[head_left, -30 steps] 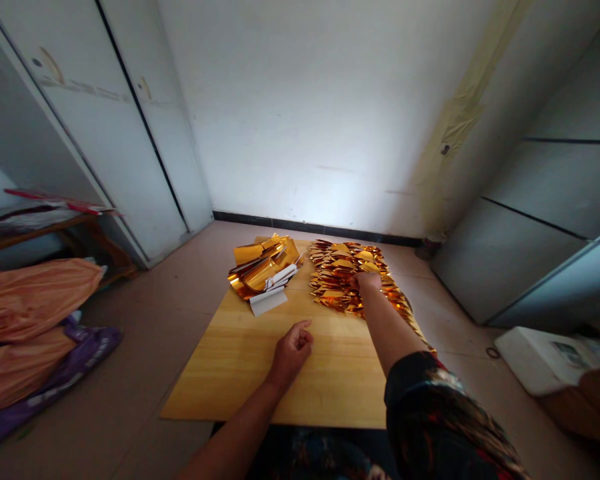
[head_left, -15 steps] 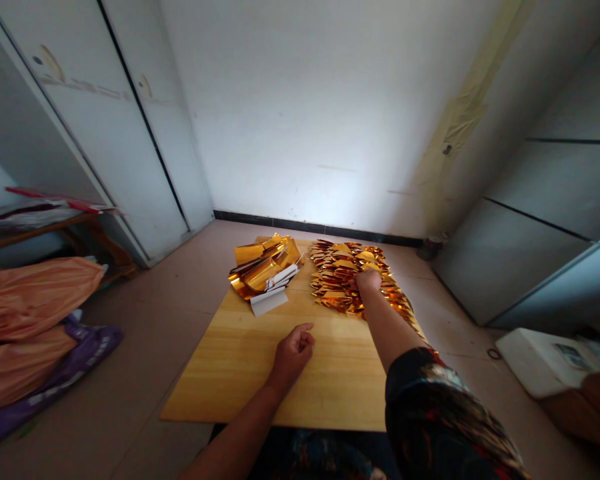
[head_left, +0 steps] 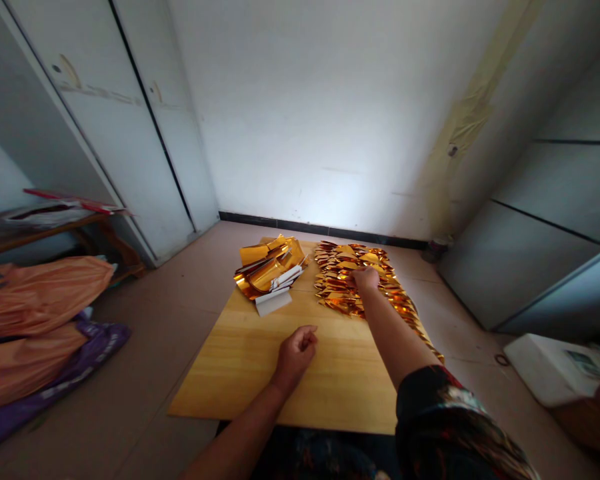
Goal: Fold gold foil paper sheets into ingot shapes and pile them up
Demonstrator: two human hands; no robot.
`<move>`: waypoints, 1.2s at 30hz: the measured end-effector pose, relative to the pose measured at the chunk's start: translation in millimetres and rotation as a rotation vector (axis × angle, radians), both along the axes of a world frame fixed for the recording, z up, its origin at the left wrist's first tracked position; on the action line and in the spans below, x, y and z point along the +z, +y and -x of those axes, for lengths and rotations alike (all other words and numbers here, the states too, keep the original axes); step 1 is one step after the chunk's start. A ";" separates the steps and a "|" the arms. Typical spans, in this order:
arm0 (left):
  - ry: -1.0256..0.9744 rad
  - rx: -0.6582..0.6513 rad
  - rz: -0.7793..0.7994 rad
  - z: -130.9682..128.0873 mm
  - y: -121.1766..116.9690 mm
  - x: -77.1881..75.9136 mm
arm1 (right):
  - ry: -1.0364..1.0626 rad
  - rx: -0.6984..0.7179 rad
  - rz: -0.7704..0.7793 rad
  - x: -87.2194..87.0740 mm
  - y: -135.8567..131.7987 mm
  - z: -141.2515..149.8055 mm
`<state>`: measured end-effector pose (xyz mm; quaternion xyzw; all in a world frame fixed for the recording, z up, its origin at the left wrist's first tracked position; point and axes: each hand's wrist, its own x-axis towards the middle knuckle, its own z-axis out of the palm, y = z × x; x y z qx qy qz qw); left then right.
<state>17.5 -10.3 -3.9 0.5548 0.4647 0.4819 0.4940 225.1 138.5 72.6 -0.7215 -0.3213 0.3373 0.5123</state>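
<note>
A wooden board [head_left: 240, 373] lies on the floor in front of me. On its far right is a spread of folded gold foil pieces [head_left: 345, 267]. My right hand [head_left: 366, 279] reaches out onto this spread, fingers curled down among the pieces; what they hold is hidden. A loose stack of gold foil sheets with white backing [head_left: 270, 270] sits at the far left of the board. My left hand [head_left: 296, 350] rests on the bare board in a loose fist, with nothing visible in it.
Orange and purple bags [head_left: 35, 327] lie on the floor at the left, below a low wooden shelf [head_left: 40, 230]. A white box [head_left: 555, 367] sits at the right. White cabinet doors [head_left: 105, 133] and a wall close off the back.
My right hand has stayed on the folded gold pieces and my left fist has barely moved. The view has shifted slightly to the right.
</note>
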 end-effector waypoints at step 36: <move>0.572 0.551 -0.145 88.5 114.8 54.4 | -0.251 0.579 -0.184 -70.3 -169.2 51.2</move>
